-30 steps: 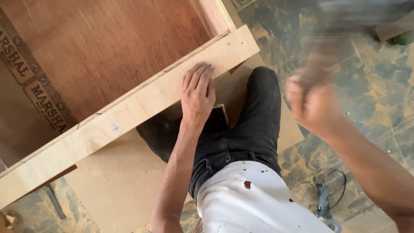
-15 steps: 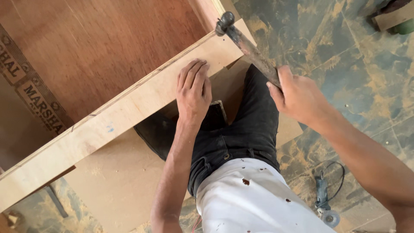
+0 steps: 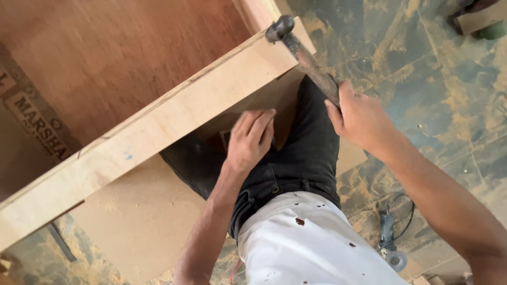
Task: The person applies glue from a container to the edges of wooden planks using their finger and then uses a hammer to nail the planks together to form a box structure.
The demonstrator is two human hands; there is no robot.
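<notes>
**Left hand off the board edge, hammer head down at the corner**

Sliding back off the pale plywood edge, the left hand [image 3: 251, 140] is now hanging just below the board over the dark trousers [image 3: 296, 158], where half a second ago it was lying flat on top of the wood. Its fingers are lying loosely together, gripping nothing. The right hand [image 3: 362, 119] is staying clenched around the handle of the hammer [image 3: 303, 53], and the dark metal head is sitting at the far corner of the plywood edge strip [image 3: 158, 126], touching it or just above it; I cannot tell which from this angle.

That pale strip is running diagonally from lower left to upper right, standing as the near wall of a box whose reddish-brown panel [image 3: 132, 53] is filling the upper left of the view. A second pale edge is meeting it at the corner where the hammer head is resting. Under the strip, a flat tan sheet [image 3: 132, 221] is lying on the floor, and the person's bent leg is crossing it, right under the board. A white shirt [image 3: 306, 243] with small dark spots is filling the bottom centre.

Out to the right, sawdust is scattered over the dark patterned floor [image 3: 433, 79], and a small power tool [image 3: 388, 243] with its cord is lying near the right forearm, well clear of the work.
</notes>
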